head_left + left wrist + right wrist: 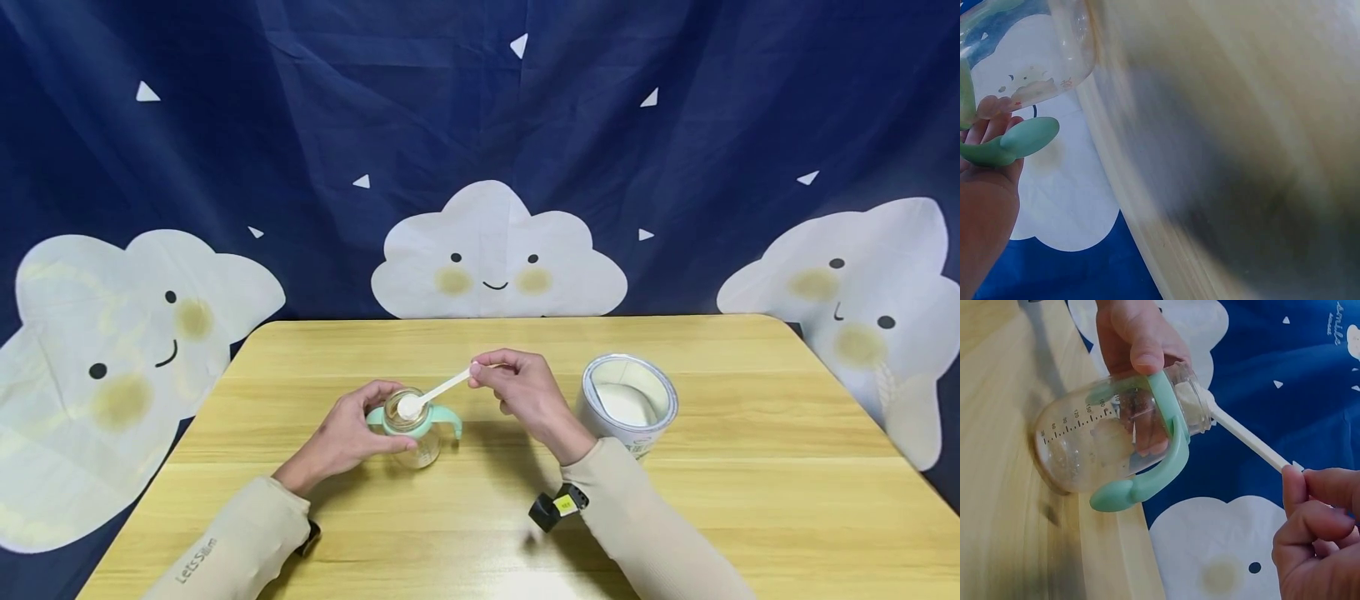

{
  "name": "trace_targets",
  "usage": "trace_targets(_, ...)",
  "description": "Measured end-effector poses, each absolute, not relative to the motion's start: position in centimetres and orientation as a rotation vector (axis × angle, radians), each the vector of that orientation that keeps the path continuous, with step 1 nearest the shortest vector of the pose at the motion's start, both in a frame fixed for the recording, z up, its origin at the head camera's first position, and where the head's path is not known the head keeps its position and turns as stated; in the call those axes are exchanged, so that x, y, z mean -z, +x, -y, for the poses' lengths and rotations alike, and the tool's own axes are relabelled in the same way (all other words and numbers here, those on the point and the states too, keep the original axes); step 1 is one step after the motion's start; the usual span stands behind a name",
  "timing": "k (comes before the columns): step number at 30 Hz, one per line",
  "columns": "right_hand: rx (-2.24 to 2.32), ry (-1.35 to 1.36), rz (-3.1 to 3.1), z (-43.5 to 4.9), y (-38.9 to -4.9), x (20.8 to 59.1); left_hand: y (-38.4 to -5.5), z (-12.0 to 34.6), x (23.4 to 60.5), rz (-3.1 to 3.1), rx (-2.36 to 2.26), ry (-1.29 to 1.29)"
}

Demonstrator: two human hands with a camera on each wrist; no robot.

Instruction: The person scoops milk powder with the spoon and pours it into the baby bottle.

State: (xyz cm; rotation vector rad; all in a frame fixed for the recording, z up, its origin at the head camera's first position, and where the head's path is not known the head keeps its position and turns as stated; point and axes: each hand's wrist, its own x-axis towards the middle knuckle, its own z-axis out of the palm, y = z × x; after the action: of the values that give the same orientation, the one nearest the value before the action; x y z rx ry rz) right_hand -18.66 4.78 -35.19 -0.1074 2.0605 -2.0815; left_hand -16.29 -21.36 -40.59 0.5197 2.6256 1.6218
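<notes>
A clear baby bottle [427,452] with a mint-green two-handled ring [1175,447] is upright and uncapped, on or just above the table. My left hand [352,433] holds it round the neck from the left, thumb in front and fingers behind. A scale of printed marks shows on its side in the right wrist view. Between thumb and fingertips, my right hand [525,396] pinches the end of a white scoop's long handle [1250,439]. The scoop's bowl, with white powder [410,407] in it, is at the bottle's mouth. In the left wrist view, one green handle [1029,137] lies in front of the left fingers.
Right of my right hand stands an open can [628,427] with pale powder [624,404] inside. The light wooden table [750,500] ends at a dark blue curtain [480,100] printed with smiling clouds. A black wrist camera [551,508] hangs under the right sleeve.
</notes>
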Motion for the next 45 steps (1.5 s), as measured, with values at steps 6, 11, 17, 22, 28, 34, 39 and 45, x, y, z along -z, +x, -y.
trace_targets(6, 2.12, -0.106, -1.977, -4.8, -18.57, 35.08, -16.28, 21.43, 40.52, -2.641, -1.598, 0.519)
trace_targets(11, 2.13, -0.092, -1.962, -4.78, -18.6, 35.11, -16.37, 21.4, 40.53, -2.635, -1.594, 0.525)
trace_targets(17, 2.108, -0.112, -1.963, -4.82, -18.64, 35.28, -16.31, 21.42, 40.55, -2.629, -1.605, 0.521)
trace_targets(22, 2.081, -0.134, -1.992, -4.95, -18.59, 35.35, -16.34, 21.44, 40.58, -2.636, -1.6, 0.522)
trace_targets(28, 2.04, -0.253, -2.074, -5.27, -18.39, 35.55, -16.29, 21.4, 40.58, -2.634, -1.607, 0.525)
trace_targets(34, 2.005, -0.312, -2.132, -5.4, -18.31, 35.73, -16.2, 21.36, 40.63, -2.627, -1.622, 0.518)
trace_targets(39, 2.004, -0.338, -2.128, -5.4, -18.22, 35.83, -16.17, 21.32, 40.66, -2.615, -1.635, 0.505)
trace_targets(45, 1.991, -0.38, -2.156, -5.48, -18.22, 35.87, -16.22, 21.31, 40.76, -2.608, -1.646, 0.497)
